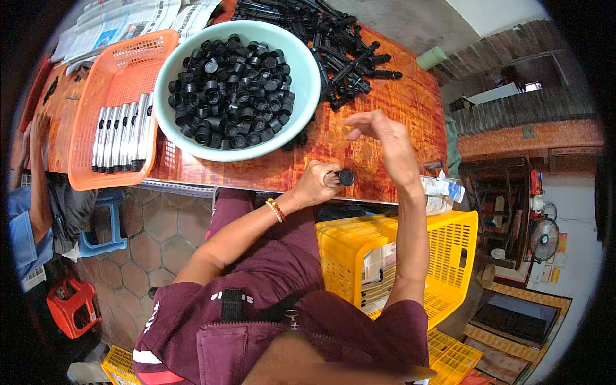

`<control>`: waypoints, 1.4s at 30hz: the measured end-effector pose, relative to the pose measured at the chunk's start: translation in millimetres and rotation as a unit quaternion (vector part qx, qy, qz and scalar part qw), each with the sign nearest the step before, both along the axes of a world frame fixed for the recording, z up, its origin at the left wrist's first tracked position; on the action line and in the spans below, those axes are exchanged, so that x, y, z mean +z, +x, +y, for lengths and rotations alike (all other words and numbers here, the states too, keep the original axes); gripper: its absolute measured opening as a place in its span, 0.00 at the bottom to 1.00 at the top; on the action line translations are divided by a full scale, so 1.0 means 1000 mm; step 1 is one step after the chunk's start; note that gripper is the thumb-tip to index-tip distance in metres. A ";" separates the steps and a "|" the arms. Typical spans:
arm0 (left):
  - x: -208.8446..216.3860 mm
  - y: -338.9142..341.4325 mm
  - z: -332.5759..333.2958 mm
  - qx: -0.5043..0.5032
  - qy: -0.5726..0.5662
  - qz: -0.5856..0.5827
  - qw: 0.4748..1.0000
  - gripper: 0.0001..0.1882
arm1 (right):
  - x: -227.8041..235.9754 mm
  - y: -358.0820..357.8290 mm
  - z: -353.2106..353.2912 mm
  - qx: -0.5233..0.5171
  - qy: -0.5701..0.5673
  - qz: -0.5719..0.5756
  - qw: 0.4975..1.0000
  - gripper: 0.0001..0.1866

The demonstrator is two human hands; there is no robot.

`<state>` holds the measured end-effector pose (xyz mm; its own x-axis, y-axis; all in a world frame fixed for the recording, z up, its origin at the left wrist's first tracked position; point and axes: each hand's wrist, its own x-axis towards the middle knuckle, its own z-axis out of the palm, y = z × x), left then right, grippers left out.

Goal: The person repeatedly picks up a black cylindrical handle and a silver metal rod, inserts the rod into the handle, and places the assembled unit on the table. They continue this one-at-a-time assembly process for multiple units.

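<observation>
Tube (332,179) with a black cap (346,177) is gripped in the left hand (314,184) at the table's (420,128) near edge; the right hand (389,140) hovers nearby, fingers loosely bent; beyond stand a basin (304,70) of black caps (234,93) and, toward the far edge, black rods (354,64).

Most of the black-ended piece (346,177) is hidden by the left hand (313,185). The yellow crate (443,256) is partly covered by the right forearm (409,250); the heap of black parts (343,64) is cut off by the top edge, the co-worker (23,215) by the dark rim.
</observation>
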<state>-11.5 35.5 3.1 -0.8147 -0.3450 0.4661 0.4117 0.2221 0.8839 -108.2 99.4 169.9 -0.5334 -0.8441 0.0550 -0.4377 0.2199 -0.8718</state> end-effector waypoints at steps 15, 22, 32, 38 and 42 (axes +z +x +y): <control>-0.037 0.006 0.003 -0.126 -0.017 -0.099 0.987 0.13 | -0.050 0.042 -0.033 0.188 0.158 0.312 0.918 0.21; 0.000 -0.003 0.015 0.009 0.008 -0.058 0.998 0.18 | -0.048 0.034 -0.033 0.051 0.161 0.302 0.938 0.21; -0.008 0.015 -0.012 -0.020 0.031 -0.148 0.988 0.24 | -0.053 -0.019 -0.024 -0.033 0.062 -0.218 0.973 0.30; 0.006 0.034 -0.020 -0.186 0.360 -0.172 0.898 0.14 | -0.043 -0.011 0.020 -0.103 -0.036 -0.213 0.971 0.29; 0.006 0.041 -0.018 -0.255 0.434 -0.135 0.853 0.21 | -0.055 0.001 0.044 -0.132 0.015 -0.188 0.973 0.28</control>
